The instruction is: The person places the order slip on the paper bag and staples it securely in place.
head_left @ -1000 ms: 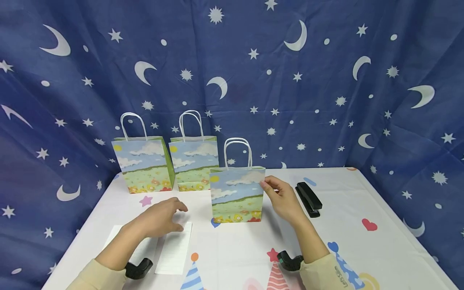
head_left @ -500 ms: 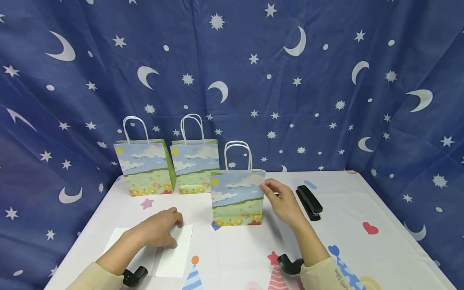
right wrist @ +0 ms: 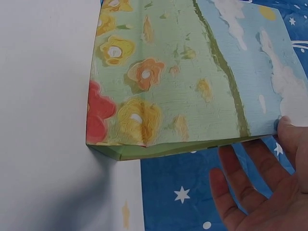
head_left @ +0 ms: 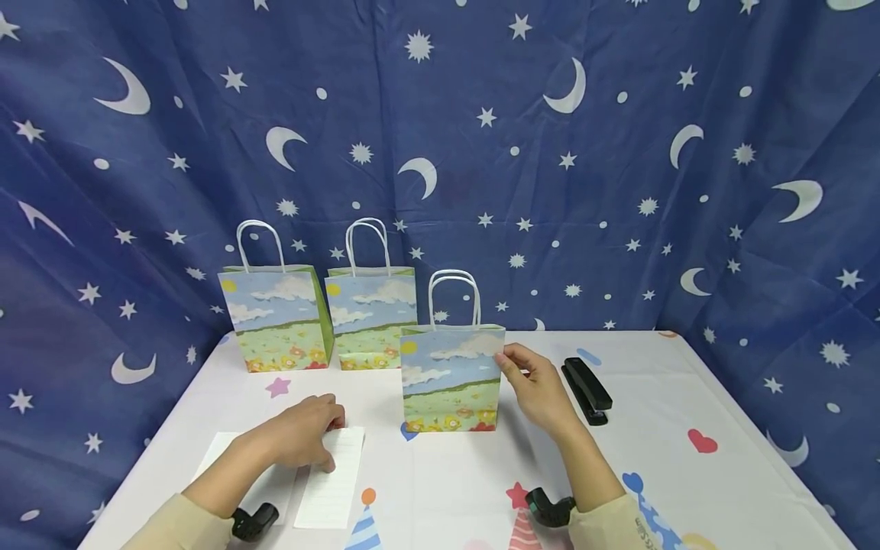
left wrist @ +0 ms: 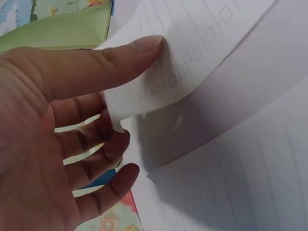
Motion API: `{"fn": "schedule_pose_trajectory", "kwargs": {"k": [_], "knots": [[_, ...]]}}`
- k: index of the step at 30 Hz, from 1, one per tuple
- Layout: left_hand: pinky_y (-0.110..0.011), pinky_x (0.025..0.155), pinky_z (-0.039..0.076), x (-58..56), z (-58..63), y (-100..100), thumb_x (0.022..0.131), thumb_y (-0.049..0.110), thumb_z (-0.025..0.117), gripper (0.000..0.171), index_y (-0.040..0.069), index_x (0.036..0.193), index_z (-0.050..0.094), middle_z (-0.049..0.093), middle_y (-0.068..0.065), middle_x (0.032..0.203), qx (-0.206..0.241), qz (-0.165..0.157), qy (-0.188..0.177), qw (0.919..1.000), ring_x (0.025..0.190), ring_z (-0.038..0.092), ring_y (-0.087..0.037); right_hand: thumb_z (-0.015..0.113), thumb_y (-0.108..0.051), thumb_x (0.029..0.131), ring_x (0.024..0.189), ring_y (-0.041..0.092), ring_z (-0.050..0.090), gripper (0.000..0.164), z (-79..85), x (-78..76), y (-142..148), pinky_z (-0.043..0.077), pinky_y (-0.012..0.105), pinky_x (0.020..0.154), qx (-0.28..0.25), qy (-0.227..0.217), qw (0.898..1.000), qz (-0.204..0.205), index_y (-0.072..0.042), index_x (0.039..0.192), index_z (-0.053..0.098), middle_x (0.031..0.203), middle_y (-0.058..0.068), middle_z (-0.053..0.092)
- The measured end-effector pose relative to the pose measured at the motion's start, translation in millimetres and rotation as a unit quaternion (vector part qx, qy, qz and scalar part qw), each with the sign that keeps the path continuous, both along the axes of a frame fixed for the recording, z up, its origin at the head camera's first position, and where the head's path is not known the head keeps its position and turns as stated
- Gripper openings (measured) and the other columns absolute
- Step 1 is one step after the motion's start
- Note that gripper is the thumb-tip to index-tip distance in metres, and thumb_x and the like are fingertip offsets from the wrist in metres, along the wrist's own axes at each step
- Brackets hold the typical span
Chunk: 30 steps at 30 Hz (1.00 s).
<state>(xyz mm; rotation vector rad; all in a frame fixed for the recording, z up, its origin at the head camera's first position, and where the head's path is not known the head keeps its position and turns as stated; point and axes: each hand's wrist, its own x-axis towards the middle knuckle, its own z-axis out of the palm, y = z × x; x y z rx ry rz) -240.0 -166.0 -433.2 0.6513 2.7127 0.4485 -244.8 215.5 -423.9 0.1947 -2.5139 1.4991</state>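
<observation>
A small paper gift bag (head_left: 450, 382), printed with sky, clouds and a flowery meadow, stands upright mid-table. At its right side edge my right hand (head_left: 539, 386) holds on, thumb on the front panel and fingers behind, as the right wrist view shows. To the left, my left hand (head_left: 299, 435) pinches the far end of a lined paper sheet (head_left: 333, 489). In the left wrist view the thumb lies over this sheet (left wrist: 192, 43), which bends up from the table, fingers at its edge. A second sheet (head_left: 218, 447) lies partly hidden under my left forearm.
Two matching gift bags, one at far left (head_left: 278, 321) and one beside it (head_left: 371, 317), stand at the table's back. A black stapler (head_left: 587, 389) lies right of my right hand. A blue star-patterned curtain (head_left: 440, 153) hangs behind the white printed tablecloth (head_left: 660, 435).
My left hand has come down onto the lined sheet and now pinches its far end. The right hand stays on the gift bag. The head view has tilted up slightly.
</observation>
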Motion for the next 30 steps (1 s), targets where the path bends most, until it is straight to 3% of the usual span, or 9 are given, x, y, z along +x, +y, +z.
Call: {"fn": "schedule_pose_trajectory", "kwargs": {"k": [8,15,23,30], "knots": [[-0.032,0.069,0.035,7.3,4.0,-9,0.081,0.015,0.088,0.035,0.019,0.089,0.053,0.047,0.005,0.082,0.043,-0.012,0.001,0.9990,0.075,0.043,-0.011,0.062,-0.029,0.105,0.104,0.020,0.064,0.018,-1.5,1.5,-6,0.048,0.034,0.088,-0.016,-0.005,1.000,0.007,-0.017,0.106,0.074,0.102,0.004,0.076],[-0.025,0.063,0.038,6.3,25.7,-11,0.085,0.025,0.086,0.027,0.023,0.087,0.059,0.051,0.010,0.076,0.124,-0.030,0.032,0.9914,0.069,0.045,-0.004,0.061,-0.032,0.106,0.107,0.021,0.065,0.019,-0.6,1.6,-6,0.049,0.035,0.089,0.002,-0.005,1.000,0.005,-0.017,0.106,0.074,0.104,0.003,0.076],[-0.024,0.058,0.044,-2.5,50.6,11,0.088,0.032,0.084,0.014,0.030,0.088,0.070,0.061,0.012,0.074,0.195,-0.044,0.067,0.9776,0.063,0.050,-0.004,0.059,-0.034,0.107,0.110,0.022,0.066,0.021,-0.6,1.2,-1,0.050,0.036,0.091,0.012,0.003,1.000,0.001,-0.018,0.110,0.073,0.106,0.003,0.077],[-0.023,0.057,0.039,-9.7,61.1,40,0.085,0.038,0.085,0.018,0.030,0.083,0.068,0.053,0.012,0.069,0.226,-0.037,0.138,0.9637,0.062,0.046,-0.006,0.061,-0.031,0.106,0.104,0.020,0.065,0.019,-1.1,1.1,-1,0.050,0.036,0.089,-0.006,0.010,1.000,0.003,-0.017,0.107,0.073,0.101,0.003,0.076]]}}
